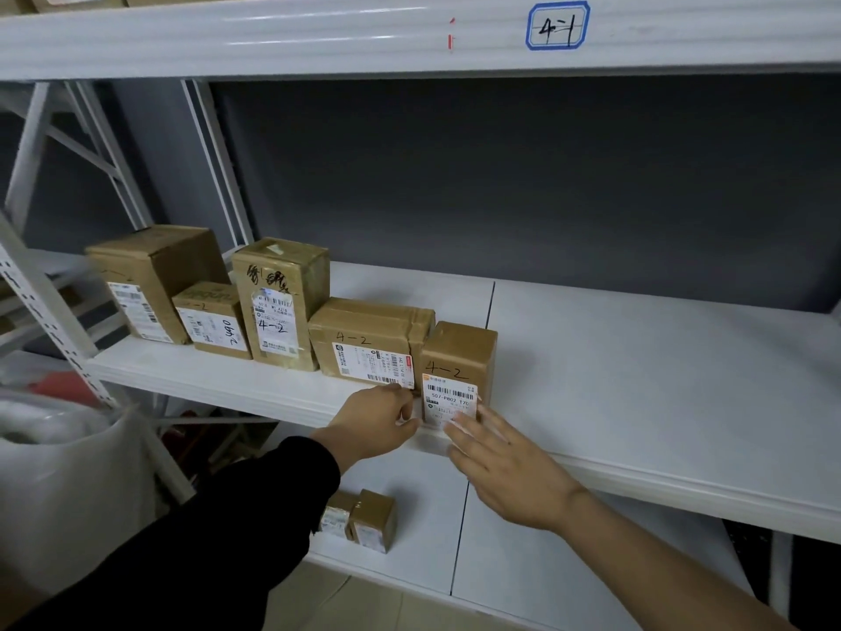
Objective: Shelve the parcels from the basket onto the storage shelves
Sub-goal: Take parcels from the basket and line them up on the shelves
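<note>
the end parcel (459, 357), a small brown box with "4-2" penned above its white barcode label, stood upright at the front edge of the middle shelf (637, 357), last on the right in a row of five. the right hand (500, 466) lay at the end parcel's lower right, fingers straight and spread, fingertips touching the bottom of its label; it grasped nothing. the left hand (377, 421), coming out of a black sleeve (205, 539), sat at the end parcel's lower left corner with fingers curled in toward the box edge; whether they pinched the parcel or only touched it could not be told.

touching the end parcel on its left lay a flat parcel (368, 339), also marked "4-2", bound with tape. left of the end parcel beyond that stood a tall parcel (280, 302) with black scrawl on its top, then a short parcel (211, 318), then a large parcel (150, 275) farthest from the end parcel, set a little further back. to the right of the end parcel the shelf board ran white, with a seam just behind it.

below the end parcel, a lower shelf (523, 562) held two little parcels (359, 519) side by side, down and to its left. high above the end parcel, the upper beam carried a blue-edged tag (557, 26) with handwritten figures. far to the lower left of the end parcel bulged a white plastic bag (59, 471).
</note>
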